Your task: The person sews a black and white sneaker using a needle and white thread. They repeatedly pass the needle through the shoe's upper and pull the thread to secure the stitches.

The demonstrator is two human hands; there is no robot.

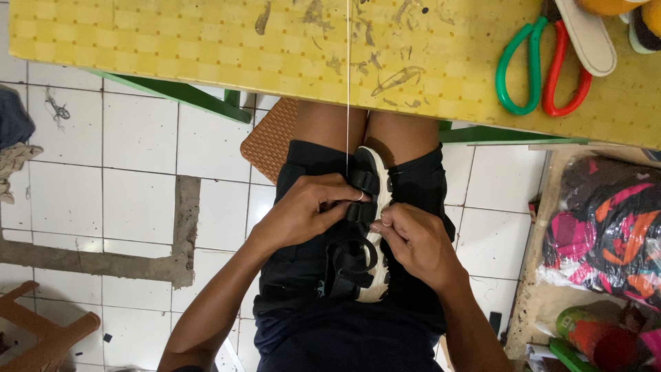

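**Sandal lying lengthwise on the lap, between both hands**

On the lap of the seated person, a black-strapped sandal (363, 231) with a pale sole is lying between the thighs. Its long axis is running away from the body toward the yellow table (206, 41), and one rounded end is pointing to the knees; I cannot tell surely if this is the toe or the heel. The left hand (306, 210) is coming from the left side and its fingers are closing on the upper straps. The right hand (413, 241) is pressing on the sole edge from the right side, with fingers curled and pinching something small there; what exactly, I cannot tell. A thin taut thread (348, 89) is rising straight from the straps near the left fingers, across the table edge. Both hands are touching the sandal, the left one being nearer to the thread. Green and red scissors (544, 69) are lying on the table, well apart.
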